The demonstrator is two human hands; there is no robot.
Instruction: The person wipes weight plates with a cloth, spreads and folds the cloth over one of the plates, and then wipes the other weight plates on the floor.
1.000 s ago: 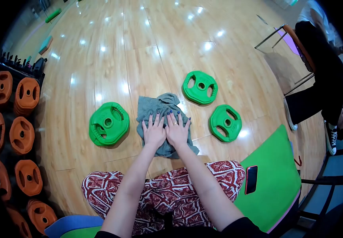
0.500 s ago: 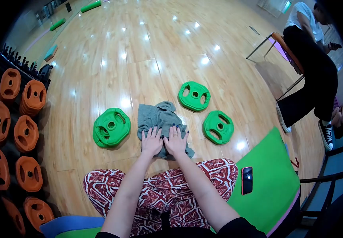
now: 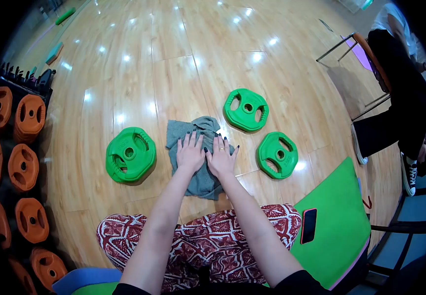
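Note:
A grey cloth lies crumpled on the wooden floor in front of my crossed legs. My left hand rests flat on it with fingers spread. Beside it my right hand is also flat with its fingers apart, partly on the cloth's right side. Left of the cloth lie stacked green weight plates. To the right are two more green plates, one farther away and one nearer.
Orange plates fill a rack at the left. A phone lies on a green mat at the right. Behind it a person in black trousers is on a chair.
Since half a second ago both hands have slid forward over the cloth. The cloth's right part has shifted left, from under my right hand. The camera view has tilted too.

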